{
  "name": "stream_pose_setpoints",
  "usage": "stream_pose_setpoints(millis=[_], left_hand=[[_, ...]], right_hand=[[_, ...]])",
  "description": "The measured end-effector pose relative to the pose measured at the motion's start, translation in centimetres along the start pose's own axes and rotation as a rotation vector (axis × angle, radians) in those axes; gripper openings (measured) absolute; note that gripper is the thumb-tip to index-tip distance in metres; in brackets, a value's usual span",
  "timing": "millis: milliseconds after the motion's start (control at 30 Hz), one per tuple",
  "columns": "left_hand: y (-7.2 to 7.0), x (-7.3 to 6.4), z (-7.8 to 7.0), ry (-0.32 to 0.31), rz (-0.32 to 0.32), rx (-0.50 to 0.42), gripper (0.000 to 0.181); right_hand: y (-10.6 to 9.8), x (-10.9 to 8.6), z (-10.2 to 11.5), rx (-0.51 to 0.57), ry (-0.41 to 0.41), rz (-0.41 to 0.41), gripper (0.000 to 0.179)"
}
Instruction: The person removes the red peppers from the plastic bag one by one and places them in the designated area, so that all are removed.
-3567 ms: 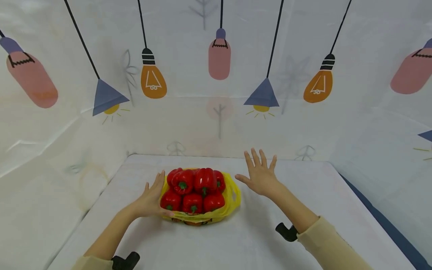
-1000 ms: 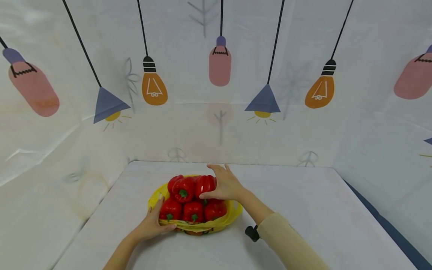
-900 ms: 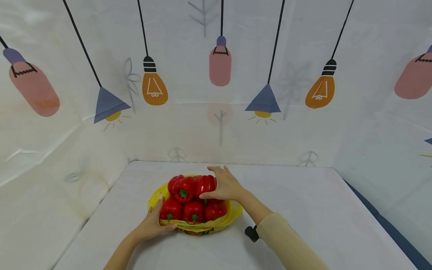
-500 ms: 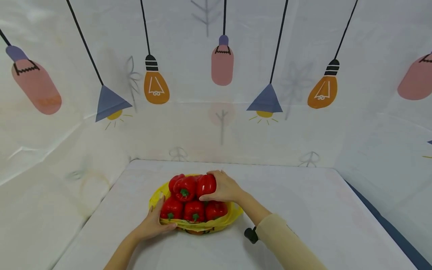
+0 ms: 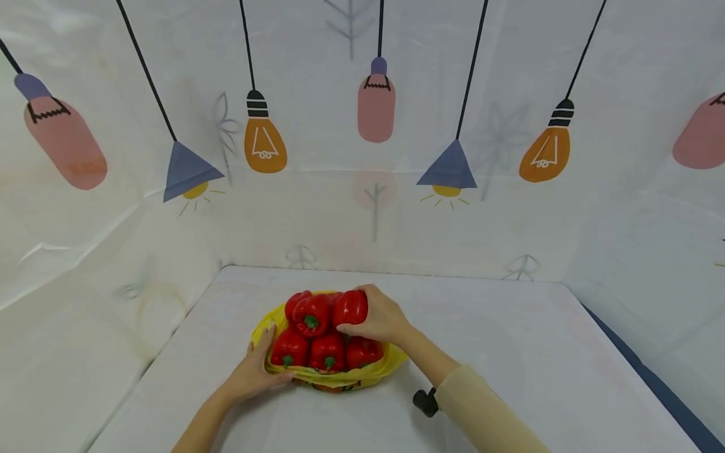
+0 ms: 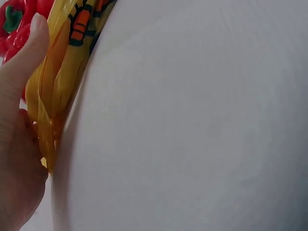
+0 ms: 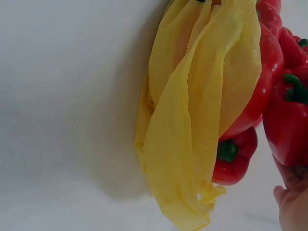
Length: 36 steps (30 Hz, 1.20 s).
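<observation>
Right-hand fingers (image 5: 370,292) are found curled round one pepper (image 5: 349,306) at their left, over the right half of the bag (image 5: 389,365).

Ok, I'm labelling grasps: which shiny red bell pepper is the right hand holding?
The upper-right shiny red bell pepper in the head view; the right hand curls around it alone.

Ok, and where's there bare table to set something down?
The table is bare right of the right forearm, left of the left forearm, and between them in front of the yellow bag. The bag is crowded: red peppers are piled in it, the left hand holds its left end and the right hand grips an upper pepper.
</observation>
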<state>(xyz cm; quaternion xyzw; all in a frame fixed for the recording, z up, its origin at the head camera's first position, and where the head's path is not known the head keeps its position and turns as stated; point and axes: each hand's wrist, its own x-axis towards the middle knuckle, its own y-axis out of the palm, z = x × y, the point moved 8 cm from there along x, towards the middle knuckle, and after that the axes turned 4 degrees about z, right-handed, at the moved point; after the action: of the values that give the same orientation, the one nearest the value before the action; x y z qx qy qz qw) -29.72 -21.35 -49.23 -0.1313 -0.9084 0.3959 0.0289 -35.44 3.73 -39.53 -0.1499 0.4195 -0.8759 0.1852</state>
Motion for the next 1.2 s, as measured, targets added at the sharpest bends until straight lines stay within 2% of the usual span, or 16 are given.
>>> stream_pose_setpoints(millis=[300, 500, 700, 967, 1200], left_hand=[[-0.4, 0.2, -0.2, 0.052, 0.006, 0.005, 0.115], [-0.3, -0.1, 0.3, 0.023, 0.03, -0.001, 0.116], [-0.3, -0.3, 0.4, 0.032, 0.028, 0.003, 0.115], [-0.3, -0.4, 0.4, 0.021, 0.038, 0.019, 0.115], [-0.1, -0.4, 0.7, 0.011, 0.041, 0.033, 0.115]], right_hand=[[-2.5, -2.0, -0.1, -0.013, -0.06, -0.119, 0.075], [-3.8, -3.6, 0.5, -0.043, -0.145, -0.157, 0.075], [-5.2, -5.1, 1.6, -0.06, -0.242, -0.186, 0.074], [-7.6, -6.3, 2.4, -0.098, -0.325, -0.236, 0.076], [-9.5, -7.0, 2.2, -0.106, -0.37, -0.288, 0.076]])
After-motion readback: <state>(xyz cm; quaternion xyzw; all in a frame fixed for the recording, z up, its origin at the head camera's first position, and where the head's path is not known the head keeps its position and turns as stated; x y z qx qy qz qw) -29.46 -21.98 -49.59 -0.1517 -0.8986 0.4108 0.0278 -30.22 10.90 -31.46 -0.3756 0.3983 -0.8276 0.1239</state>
